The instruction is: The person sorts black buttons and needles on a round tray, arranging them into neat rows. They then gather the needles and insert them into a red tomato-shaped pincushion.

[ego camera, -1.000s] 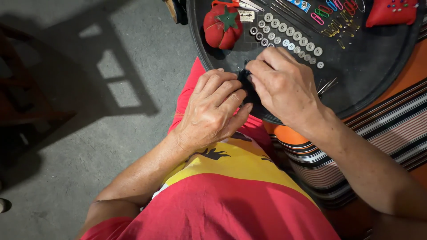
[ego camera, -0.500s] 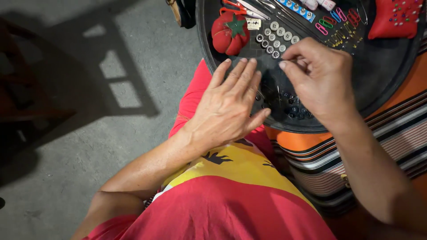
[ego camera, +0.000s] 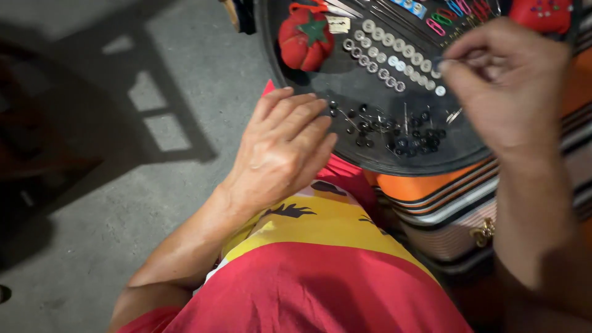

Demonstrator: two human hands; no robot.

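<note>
From the head camera, a round black tray (ego camera: 493, 132) sits on a striped orange, white and dark cloth (ego camera: 444, 203). Near the tray's far edge lies a small pale rectangular card (ego camera: 338, 24), just beside a red tomato-shaped pincushion (ego camera: 305, 40) with a green star top. A narrow blue strip-shaped package (ego camera: 414, 5) lies at the top edge, with coloured paper clips (ego camera: 445, 18) beside it and a red pin cushion (ego camera: 542, 13) stuck with bead-headed pins at the far right. Two slanting rows of pale buttons (ego camera: 388, 52) run across the tray.

The right hand (ego camera: 509, 83) is raised above the tray, thumb and forefinger pinched shut on something small and thin; motion blur hides what it is. The left hand (ego camera: 280, 148) lies flat and open at the tray's near left rim, its grip holding nothing, fingertips just beside a scatter of small dark buttons (ego camera: 394, 129). Those buttons lie on the tray between the two hands, below and left of the right hand's pinch, apart from it. A few needles (ego camera: 455, 115) lie right of the scatter
</note>
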